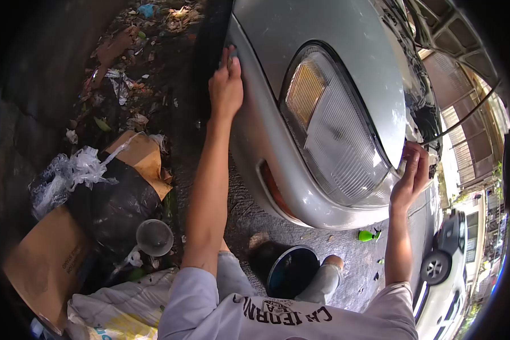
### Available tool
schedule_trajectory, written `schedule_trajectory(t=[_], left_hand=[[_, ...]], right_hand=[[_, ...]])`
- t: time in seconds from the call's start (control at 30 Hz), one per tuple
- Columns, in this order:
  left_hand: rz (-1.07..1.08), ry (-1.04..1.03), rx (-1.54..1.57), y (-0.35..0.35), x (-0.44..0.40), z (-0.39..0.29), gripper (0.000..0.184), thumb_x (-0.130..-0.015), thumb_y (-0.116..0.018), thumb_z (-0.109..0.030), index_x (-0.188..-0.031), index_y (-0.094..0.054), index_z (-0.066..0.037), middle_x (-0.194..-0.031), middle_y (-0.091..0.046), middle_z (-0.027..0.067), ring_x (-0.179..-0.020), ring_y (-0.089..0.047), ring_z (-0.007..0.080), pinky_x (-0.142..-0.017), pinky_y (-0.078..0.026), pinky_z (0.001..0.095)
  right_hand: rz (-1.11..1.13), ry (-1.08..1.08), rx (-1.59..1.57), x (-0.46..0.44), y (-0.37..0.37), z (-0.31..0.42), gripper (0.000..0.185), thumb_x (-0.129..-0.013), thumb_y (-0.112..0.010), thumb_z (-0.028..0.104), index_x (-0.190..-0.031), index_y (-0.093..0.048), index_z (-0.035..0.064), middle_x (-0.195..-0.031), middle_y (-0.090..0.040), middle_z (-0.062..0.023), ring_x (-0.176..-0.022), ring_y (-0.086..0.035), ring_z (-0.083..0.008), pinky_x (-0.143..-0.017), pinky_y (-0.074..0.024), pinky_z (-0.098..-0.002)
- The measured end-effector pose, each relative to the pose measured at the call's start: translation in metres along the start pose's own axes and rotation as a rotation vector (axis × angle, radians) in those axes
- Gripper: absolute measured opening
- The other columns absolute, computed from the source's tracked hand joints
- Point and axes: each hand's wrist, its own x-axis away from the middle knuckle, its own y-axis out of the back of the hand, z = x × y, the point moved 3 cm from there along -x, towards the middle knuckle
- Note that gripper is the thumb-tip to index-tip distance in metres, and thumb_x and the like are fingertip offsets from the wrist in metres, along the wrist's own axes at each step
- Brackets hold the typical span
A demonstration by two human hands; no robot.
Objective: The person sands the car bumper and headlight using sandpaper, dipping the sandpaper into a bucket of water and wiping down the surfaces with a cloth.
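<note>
While two hands touch one silver car (one headlight), fingers bent, grip unclear.

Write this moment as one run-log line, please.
left hand: at silver car bumper edge | right hand: beside headlight corner | dark bucket: between legs | grips: unclear

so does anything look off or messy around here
Yes, beside the silver car: loose litter is strewn over the ground, and cardboard, a black garbage bag and crumpled clear plastic lie in an untidy heap. The headlight shows no obvious damage.
</note>
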Motion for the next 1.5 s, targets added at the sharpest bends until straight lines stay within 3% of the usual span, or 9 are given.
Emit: schedule_trajectory(t=[0.13,0.23,0.33,0.57,0.8,1.0,1.17,1.27,1.5], left_hand=[[-0.027,-0.176,0.026,-0.016,0.164,0.002,0.051,-0.103,-0.038,-0.035,-0.148,-0.041,-0.011,-0.152,-0.036,0.0202,-0.138,-0.038,0.0386,-0.111,-0.035,0.0465],[-0.027,-0.232,-0.045,-0.011,0.104,-0.016,0.047,-0.103,-0.039,-0.029,-0.145,-0.044,-0.010,-0.150,-0.038,0.0224,-0.135,-0.040,0.0427,-0.106,-0.040,0.0481],[0.143,0.103,-0.034,-0.006,0.034,-0.037,0.045,-0.103,-0.039,-0.027,-0.144,-0.045,-0.008,-0.150,-0.037,0.0232,-0.134,-0.040,0.0444,-0.106,-0.040,0.0474],[-0.023,-0.328,-0.058,-0.022,0.177,-0.021,0.046,-0.103,-0.039,-0.026,-0.145,-0.045,-0.008,-0.151,-0.036,0.0230,-0.138,-0.038,0.0418,-0.111,-0.034,0.0466],[0.417,0.483,0.372,0.014,0.048,0.061,0.054,-0.106,-0.035,-0.037,-0.144,-0.040,0.001,-0.149,-0.041,0.0214,-0.135,-0.045,0.0316,-0.107,-0.038,0.0344],[-0.067,0.024,0.247,-0.025,0.157,0.047,0.055,-0.106,-0.031,-0.038,-0.149,-0.035,-0.005,-0.154,-0.033,0.0188,-0.144,-0.030,0.0318,-0.116,-0.027,0.0386],[-0.054,-0.046,0.284,-0.018,0.074,0.045,0.056,-0.105,-0.031,-0.043,-0.149,-0.036,-0.009,-0.157,-0.028,0.0154,-0.142,-0.033,0.0345,-0.115,-0.030,0.0400],[-0.031,-0.077,0.235,-0.025,0.195,0.026,0.052,-0.105,-0.031,-0.041,-0.149,-0.039,-0.014,-0.158,-0.029,0.0123,-0.144,-0.028,0.0360,-0.116,-0.027,0.0447],[0.025,0.049,0.335,-0.011,0.036,0.046,0.050,-0.105,-0.034,-0.035,-0.148,-0.040,-0.010,-0.155,-0.032,0.0166,-0.133,-0.045,0.0373,-0.111,-0.035,0.0389]], right_hand=[[-0.022,-0.024,0.003,0.001,-0.002,0.004,0.031,-0.103,-0.044,0.023,-0.105,-0.063,-0.0009,-0.083,-0.061,-0.0051,-0.079,-0.056,-0.0126,-0.074,-0.0434,-0.0264],[-0.023,-0.063,-0.033,0.002,-0.002,0.003,0.031,-0.103,-0.044,0.023,-0.106,-0.063,-0.0006,-0.085,-0.062,-0.0058,-0.079,-0.056,-0.0123,-0.074,-0.0432,-0.0257],[-0.024,-0.074,-0.013,0.004,0.001,0.001,0.027,-0.103,-0.046,0.020,-0.107,-0.064,-0.0001,-0.087,-0.065,-0.0062,-0.083,-0.059,-0.0131,-0.078,-0.0450,-0.0262],[-0.014,-0.058,-0.046,0.004,-0.002,-0.002,0.028,-0.103,-0.047,0.020,-0.105,-0.063,-0.0016,-0.088,-0.065,-0.0067,-0.083,-0.059,-0.0132,-0.079,-0.0459,-0.0271],[-0.002,-0.015,-0.024,0.002,-0.001,-0.003,0.029,-0.104,-0.044,0.020,-0.107,-0.064,-0.0006,-0.085,-0.063,-0.0057,-0.081,-0.057,-0.0124,-0.077,-0.0445,-0.0263],[0.024,0.029,0.005,0.001,-0.002,0.000,0.030,-0.105,-0.039,0.019,-0.109,-0.060,-0.0030,-0.098,-0.063,-0.0094,-0.086,-0.059,-0.0160,-0.077,-0.0470,-0.0286],[0.003,0.000,-0.006,0.002,0.000,-0.004,0.033,-0.105,-0.039,0.022,-0.111,-0.059,-0.0040,-0.100,-0.064,-0.0111,-0.091,-0.062,-0.0177,-0.081,-0.0502,-0.0316],[0.025,0.022,0.031,0.002,0.002,-0.006,0.034,-0.106,-0.040,0.024,-0.111,-0.059,-0.0041,-0.100,-0.064,-0.0117,-0.091,-0.061,-0.0185,-0.081,-0.0501,-0.0313],[0.000,0.037,0.023,-0.001,-0.003,0.000,0.033,-0.105,-0.040,0.021,-0.109,-0.060,-0.0041,-0.097,-0.064,-0.0102,-0.086,-0.058,-0.0167,-0.077,-0.0468,-0.0301]])
